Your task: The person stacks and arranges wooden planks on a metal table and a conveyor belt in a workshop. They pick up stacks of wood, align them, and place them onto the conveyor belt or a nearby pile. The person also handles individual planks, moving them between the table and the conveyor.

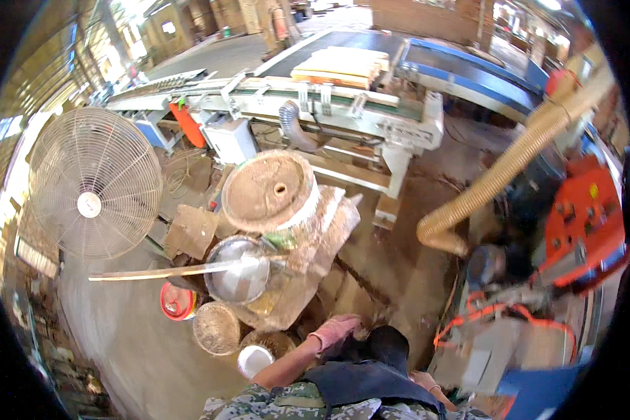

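My left hand (337,330), in a pink glove, reaches past my dark apron (360,381) at the lower middle. Its fingertips blur into dark shapes, so its grip is unclear. A dark rounded thing (387,346) lies just right of it; its kind is unclear. Only a bit of my right hand (424,381) shows beyond the apron, its fingers hidden. Left of my left arm are a white container (255,361) and a tan-topped bucket (215,329). Farther up, a long wooden strip (161,271) rests across a round basin (224,287).
A large dusty drum (266,189) stands behind the basin, with a big fan (94,182) to its left. A conveyor (259,91) carrying stacked boards (343,64) crosses the back. At right are a ribbed hose (518,161), a red machine (584,220) and an orange cable (518,308).
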`<state>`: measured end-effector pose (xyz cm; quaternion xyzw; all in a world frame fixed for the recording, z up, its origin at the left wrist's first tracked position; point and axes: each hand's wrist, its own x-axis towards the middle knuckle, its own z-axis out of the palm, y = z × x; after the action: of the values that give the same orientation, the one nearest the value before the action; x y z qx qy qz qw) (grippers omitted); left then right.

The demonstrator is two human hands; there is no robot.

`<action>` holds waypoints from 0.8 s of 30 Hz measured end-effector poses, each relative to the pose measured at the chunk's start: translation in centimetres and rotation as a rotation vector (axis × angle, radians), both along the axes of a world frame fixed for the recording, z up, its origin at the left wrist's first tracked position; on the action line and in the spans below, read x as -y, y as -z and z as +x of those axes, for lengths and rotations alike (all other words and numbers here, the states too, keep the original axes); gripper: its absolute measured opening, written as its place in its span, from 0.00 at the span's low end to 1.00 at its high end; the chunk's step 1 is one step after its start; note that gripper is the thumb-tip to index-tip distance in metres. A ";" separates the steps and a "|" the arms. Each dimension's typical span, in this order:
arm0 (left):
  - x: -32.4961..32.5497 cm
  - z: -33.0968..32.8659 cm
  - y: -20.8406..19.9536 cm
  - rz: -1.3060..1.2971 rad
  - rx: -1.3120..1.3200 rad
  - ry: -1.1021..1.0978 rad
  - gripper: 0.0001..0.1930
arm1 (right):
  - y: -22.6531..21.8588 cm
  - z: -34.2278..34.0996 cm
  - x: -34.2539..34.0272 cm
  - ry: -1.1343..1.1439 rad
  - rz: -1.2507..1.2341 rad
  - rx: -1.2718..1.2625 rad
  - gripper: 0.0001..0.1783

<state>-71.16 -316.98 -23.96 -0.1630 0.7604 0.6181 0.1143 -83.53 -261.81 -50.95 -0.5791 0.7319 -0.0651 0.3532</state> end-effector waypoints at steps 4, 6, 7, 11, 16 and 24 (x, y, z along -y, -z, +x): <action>2.9 -18.3 3.0 0.521 0.041 -0.118 0.27 | 5.0 -21.3 10.1 0.149 0.107 0.014 0.15; 4.7 -26.1 3.4 0.594 -0.043 -0.169 0.28 | 3.1 -31.3 17.1 0.166 0.198 -0.057 0.11; 6.1 -29.7 2.8 0.445 0.032 -0.137 0.29 | -1.1 -36.0 21.6 0.149 0.250 -0.155 0.09; 13.2 -41.0 -2.5 0.314 0.094 -0.156 0.29 | -24.0 -52.0 41.3 0.576 -0.019 -0.074 0.19; 26.1 -51.7 -9.2 0.197 -0.392 -0.616 0.21 | -41.1 -64.0 62.5 0.914 -0.458 0.621 0.35; 55.6 -64.0 -17.9 0.386 -1.155 -1.089 0.26 | -43.4 -73.7 82.9 0.623 -0.521 0.407 0.42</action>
<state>-135.18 -372.55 -6.04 -0.1429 0.3939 0.6936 -0.5859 -157.25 -344.71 -7.59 -0.3763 0.7461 -0.4627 0.2960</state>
